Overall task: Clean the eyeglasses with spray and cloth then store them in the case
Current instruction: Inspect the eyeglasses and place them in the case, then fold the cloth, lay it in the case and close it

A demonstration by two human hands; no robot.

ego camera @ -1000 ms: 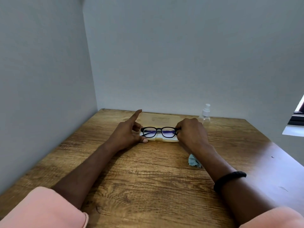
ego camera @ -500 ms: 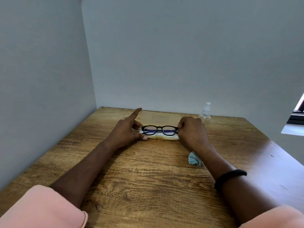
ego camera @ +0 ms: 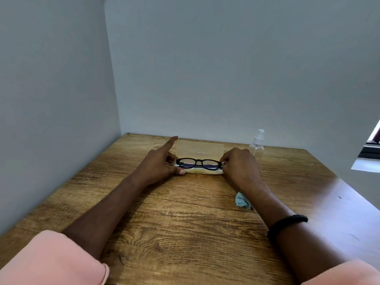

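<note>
The eyeglasses (ego camera: 199,163) have a thick black frame with rounded-rectangular lenses that show a faint bluish-violet tint, and the temples appear folded behind the front. They sit low in the open case (ego camera: 200,159), a pale, translucent yellowish box near the far middle of the wooden worktop (ego camera: 185,223); its lid stands open behind the frame, tilted back toward the wall, and the frame front rises a little above the tray's near rim. The left hand (ego camera: 159,165) pinches the left end of the frame, its thumb lying along the case's near left corner and its index finger stretched out and pointing up and away. The right hand (ego camera: 240,167) grasps the right end of the frame with curled fingertips, knuckles toward the camera. A small crumpled light-blue cloth (ego camera: 242,200) lies on the worktop just beside the right wrist, partly hidden by it. A clear spray bottle (ego camera: 257,146) with a white nozzle stands upright behind the right hand, near the wall. A black band (ego camera: 287,224) circles the right forearm, and pink sleeves (ego camera: 51,262) are pushed up on both arms.
</note>
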